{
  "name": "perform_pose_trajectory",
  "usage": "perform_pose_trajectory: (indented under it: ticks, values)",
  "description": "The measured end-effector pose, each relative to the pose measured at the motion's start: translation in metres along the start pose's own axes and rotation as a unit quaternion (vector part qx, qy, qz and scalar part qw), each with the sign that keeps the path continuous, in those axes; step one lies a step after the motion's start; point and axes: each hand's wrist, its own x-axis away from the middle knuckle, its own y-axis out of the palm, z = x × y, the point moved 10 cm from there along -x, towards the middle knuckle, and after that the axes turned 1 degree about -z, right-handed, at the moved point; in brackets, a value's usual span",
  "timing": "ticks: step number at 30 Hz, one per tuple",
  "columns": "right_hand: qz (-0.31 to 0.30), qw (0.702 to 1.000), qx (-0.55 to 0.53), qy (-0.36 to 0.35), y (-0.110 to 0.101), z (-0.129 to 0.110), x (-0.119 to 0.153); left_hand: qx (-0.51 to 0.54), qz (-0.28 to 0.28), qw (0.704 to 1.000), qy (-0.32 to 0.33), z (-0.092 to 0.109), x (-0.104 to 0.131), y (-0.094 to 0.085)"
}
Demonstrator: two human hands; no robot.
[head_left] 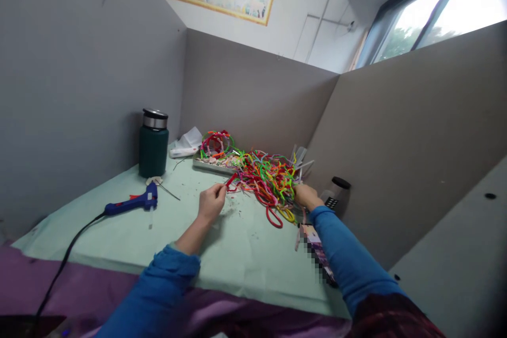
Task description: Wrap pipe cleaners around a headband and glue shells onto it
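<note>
My left hand (212,203) is closed in a pinch on a short red pipe cleaner (231,180), which points up and away from the fingertips. In front of it lies a tangled heap of coloured pipe cleaners (269,171), mostly green, red, yellow and orange. My right hand (307,196) reaches into the right side of that heap; its fingers are largely hidden, so I cannot tell what they grip. Red loop handles (274,217), seemingly of scissors, and a yellow loop (287,215) stick out at the heap's near edge.
At left stand a dark green bottle (153,145) and a blue glue gun (132,204) with a trailing black cord. A metal tray (214,168) sits behind the heap. A phone (317,253) lies beneath my right forearm, near a black-lidded container (336,193). Grey partitions (253,95) enclose the table.
</note>
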Motion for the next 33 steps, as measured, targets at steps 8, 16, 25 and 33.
perform_pose_trajectory:
  ticks: [8, 16, 25, 33]
  values:
    - [0.044, 0.997, 0.016, -0.058, -0.048, -0.018, 0.000, -0.004, 0.000, 1.000, 0.008, 0.001, -0.001, 0.000]
    - [0.072, 0.985, 0.065, -0.141, -0.088, -0.056, 0.013, 0.003, -0.001, 1.000, 0.007, 0.000, -0.001, 0.001]
    - [0.141, 0.972, 0.082, -0.169, -0.152, -0.069, 0.020, 0.005, -0.005, 1.000, 0.008, 0.003, 0.000, 0.000]
    - [0.302, 0.919, -0.153, -0.201, -0.209, -0.069, 0.062, 0.022, -0.007, 1.000, 0.002, 0.002, -0.001, 0.000]
